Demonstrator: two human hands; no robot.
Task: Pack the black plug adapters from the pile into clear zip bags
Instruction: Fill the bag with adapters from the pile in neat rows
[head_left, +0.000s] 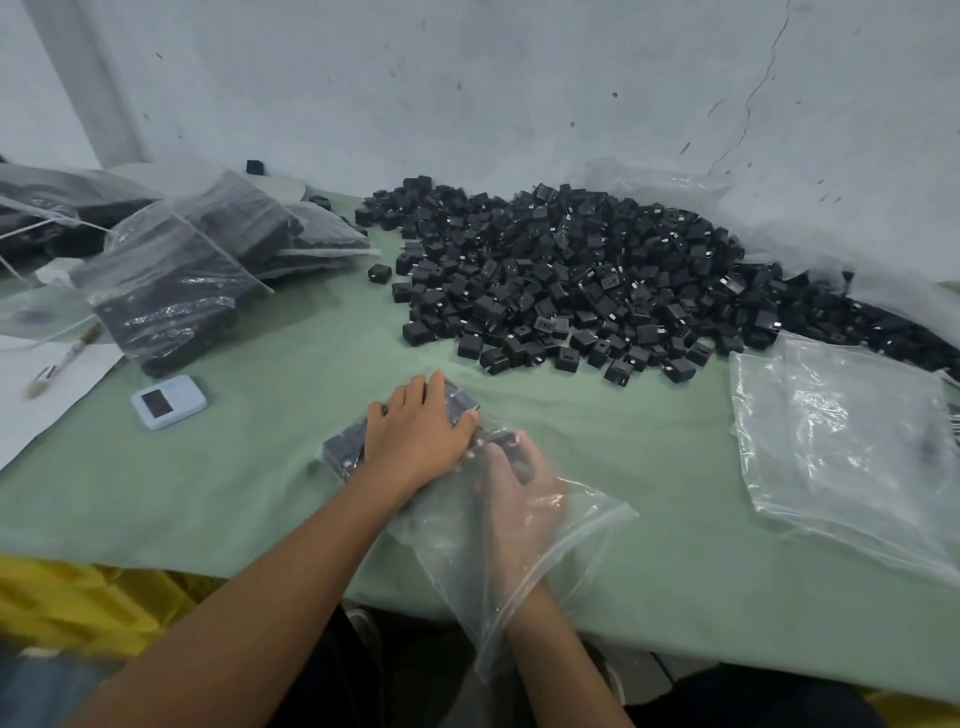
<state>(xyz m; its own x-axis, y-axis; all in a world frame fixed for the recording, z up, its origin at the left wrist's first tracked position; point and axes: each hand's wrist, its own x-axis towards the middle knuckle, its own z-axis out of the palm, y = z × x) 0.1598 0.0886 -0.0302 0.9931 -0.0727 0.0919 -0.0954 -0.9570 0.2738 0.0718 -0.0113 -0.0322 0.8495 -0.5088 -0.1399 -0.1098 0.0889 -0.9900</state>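
Head view: mid-fill. Left hand (415, 431) flat, pressing zip bag (576, 551); right hand (514, 499) inside among adapters (343, 447), grip unclear. Next, likely: withdraw, seal.

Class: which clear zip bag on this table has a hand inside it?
The front-centre bag: the right hand is inside it. The filled bags left and empty bags right lie untouched.

On my feed the left hand (415, 431) presses flat on the bagged adapters (343, 448). The right hand (519, 499) is inside the clear zip bag (589, 551) — its grip is too blurred to read. The pile of black plug adapters (571, 280) lies beyond, with filled bags (171, 296) to the left and empty bags (841, 441) to the right.
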